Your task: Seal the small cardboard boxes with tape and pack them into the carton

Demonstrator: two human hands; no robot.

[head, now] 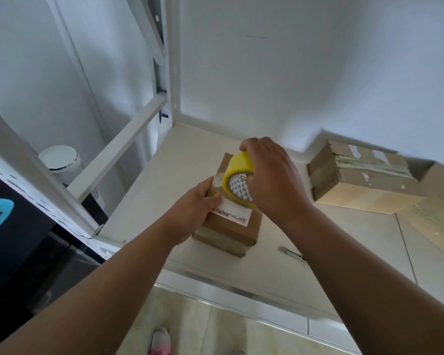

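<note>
The right grip [272,180] wraps the tape roll [237,167]; the left grip [192,213] clasps the seemingly light, stiff small box [231,231] by its left edge.

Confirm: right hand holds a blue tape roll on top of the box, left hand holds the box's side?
Not quite. The tape roll is yellow, not blue, as the head view shows. The rest stands: the right hand holds it on top of the box, and the left hand holds the box's side.
</note>
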